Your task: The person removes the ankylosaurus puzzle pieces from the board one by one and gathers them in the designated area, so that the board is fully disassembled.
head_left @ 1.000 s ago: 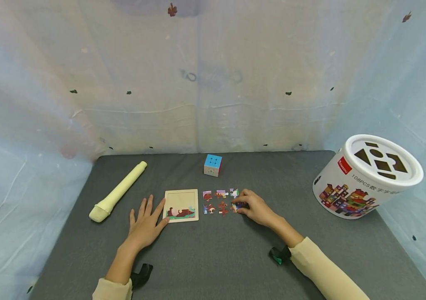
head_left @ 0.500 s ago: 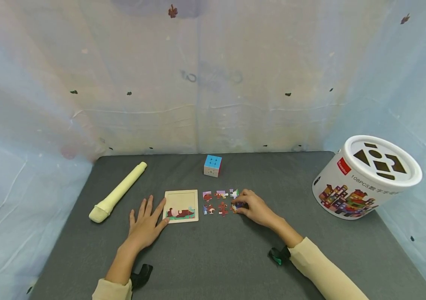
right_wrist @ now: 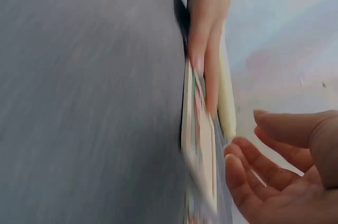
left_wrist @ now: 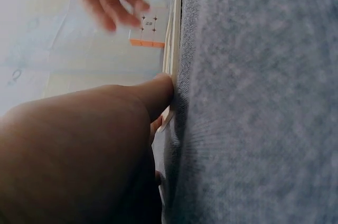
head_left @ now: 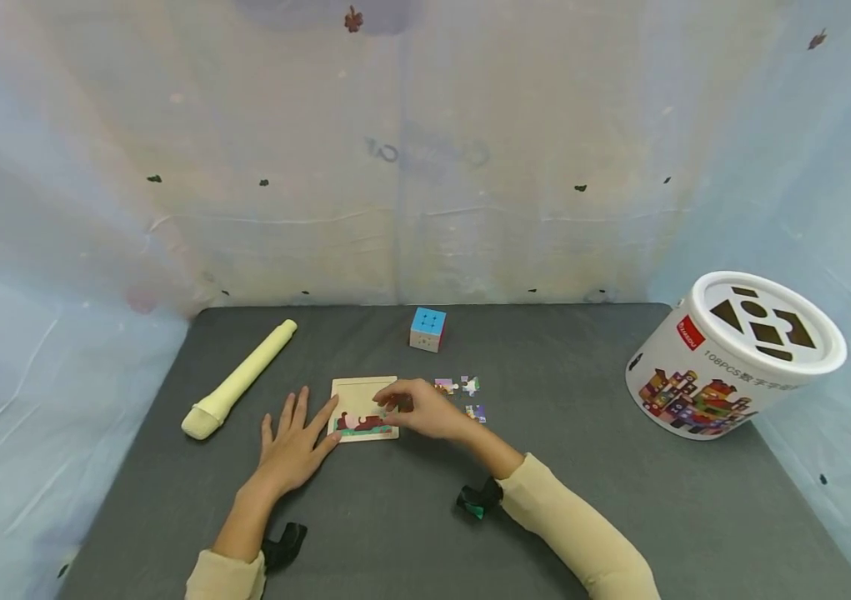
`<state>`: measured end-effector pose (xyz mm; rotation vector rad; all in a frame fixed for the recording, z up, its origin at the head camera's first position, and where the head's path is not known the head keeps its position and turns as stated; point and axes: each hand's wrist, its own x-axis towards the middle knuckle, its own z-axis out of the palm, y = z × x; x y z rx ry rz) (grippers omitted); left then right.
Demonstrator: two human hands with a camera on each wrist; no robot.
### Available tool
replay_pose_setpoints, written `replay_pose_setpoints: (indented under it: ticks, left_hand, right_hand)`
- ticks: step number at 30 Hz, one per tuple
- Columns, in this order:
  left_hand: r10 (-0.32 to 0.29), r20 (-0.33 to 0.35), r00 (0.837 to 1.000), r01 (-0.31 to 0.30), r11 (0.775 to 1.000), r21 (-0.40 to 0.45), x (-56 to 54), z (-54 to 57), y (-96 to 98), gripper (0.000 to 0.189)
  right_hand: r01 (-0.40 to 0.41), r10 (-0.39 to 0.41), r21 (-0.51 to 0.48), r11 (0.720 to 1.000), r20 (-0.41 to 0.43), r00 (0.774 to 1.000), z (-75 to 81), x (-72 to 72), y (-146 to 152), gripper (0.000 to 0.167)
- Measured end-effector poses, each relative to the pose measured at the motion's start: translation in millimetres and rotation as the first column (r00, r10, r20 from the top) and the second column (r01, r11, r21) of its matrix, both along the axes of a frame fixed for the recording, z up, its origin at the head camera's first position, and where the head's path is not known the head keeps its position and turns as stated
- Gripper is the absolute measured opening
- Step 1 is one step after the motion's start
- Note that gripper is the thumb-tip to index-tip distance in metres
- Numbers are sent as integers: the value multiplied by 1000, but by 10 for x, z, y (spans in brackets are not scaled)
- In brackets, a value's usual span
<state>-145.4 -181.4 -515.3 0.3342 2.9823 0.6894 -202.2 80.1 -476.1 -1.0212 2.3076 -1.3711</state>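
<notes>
A shallow wooden puzzle tray [head_left: 361,392] lies on the grey table, with a strip of brown, pink and green picture pieces along its lower part. My left hand [head_left: 286,454] lies flat with spread fingers, its thumb and forefinger touching the tray's left edge. Above the tray's right side hovers my right hand [head_left: 425,410], fingers loosely bent. In the right wrist view the thumb and fingers [right_wrist: 240,179] stand apart, and no piece shows between them. Right of this hand lie loose jigsaw pieces [head_left: 475,413], two more behind; the hand and forearm hide the area beside the tray.
Behind the tray stands a puzzle cube [head_left: 427,330] with a blue top. A pale yellow stick-like object [head_left: 241,379] with a thicker near end lies at the left. A large white tub [head_left: 728,358] with shaped holes in its lid stands at the right.
My right hand has moved left from the loose pieces to over the tray, with its fingers parted. The left hand stays at the tray's edge. The view shifts slightly.
</notes>
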Motion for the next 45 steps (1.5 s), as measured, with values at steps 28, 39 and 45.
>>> replay_pose_setpoints:
  ticks: [28,39,45]
  left_hand:
    - [1,30,1000,-1,1000,8,-62,-152,-45,80]
    - [-2,26,1000,2,1000,19,-53,-124,-45,80]
    - [-1,33,999,1,1000,11,-61,-131,-46,80]
  right_hand:
    - [115,-109,110,987,-60,992,-159,73,-749,41]
    - [127,-122,83,988,-62,991,-182,74,-756,33]
    - [117,-114,66,991,-50,992,-189,67,-751,30]
